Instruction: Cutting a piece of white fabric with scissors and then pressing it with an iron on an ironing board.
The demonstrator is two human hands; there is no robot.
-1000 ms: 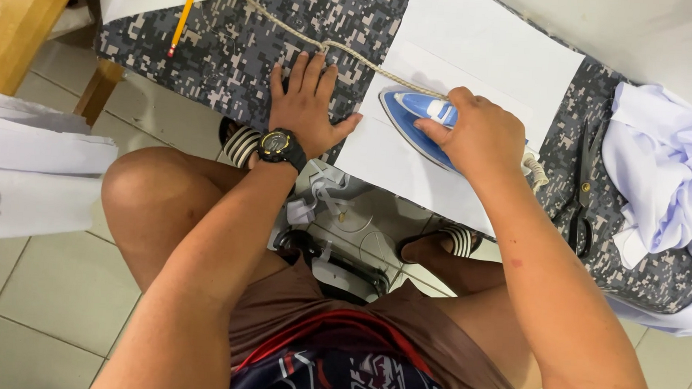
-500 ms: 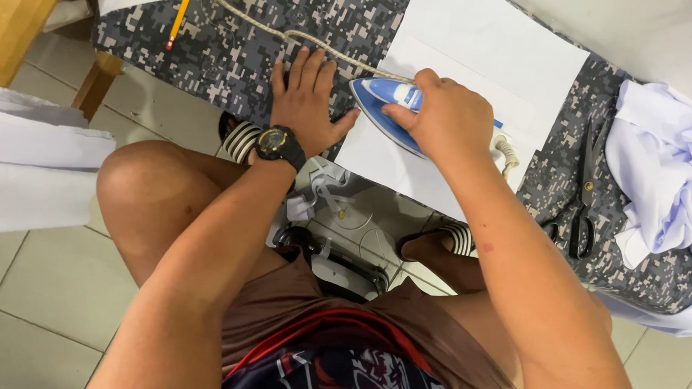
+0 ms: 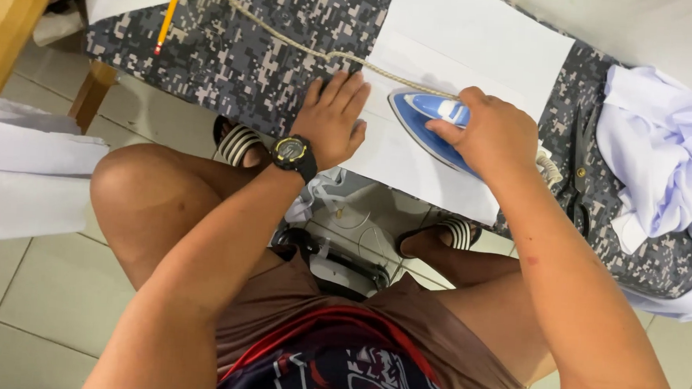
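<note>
And here's the pressing in full swing! The right hand (image 3: 495,131) is wrapped tight around the handle of the blue-and-white plastic steam iron (image 3: 433,120), fingers curled over the top, the soleplate flat on the white rectangular piece of cloth (image 3: 480,44) that lies across the board's near edge. The iron sits close to the cloth's middle, nose pointing toward the left hand.

That left hand (image 3: 334,119), with a black digital wristwatch (image 3: 294,154) on the wrist, grips nothing: palm down, fingers spread and flat, partly on the cloth's left border and partly on the grey camouflage-patterned cover of the ironing board (image 3: 235,54), pinning the fabric taut.

The braided beige power cord (image 3: 291,42) runs from the iron's far side diagonally up to the board's far left corner, crossing just behind the flat hand (worth watching, that one). A yellow pencil (image 3: 170,12) lies near the far left corner; a crumpled pale lilac shirt (image 3: 663,164) is heaped at the right end.

By my reading, this is mid-stroke over a fold. The next pass calls for keeping the cloth stretched flat and the fingertips well out of the iron's path, and the cord off the hot plate.
</note>
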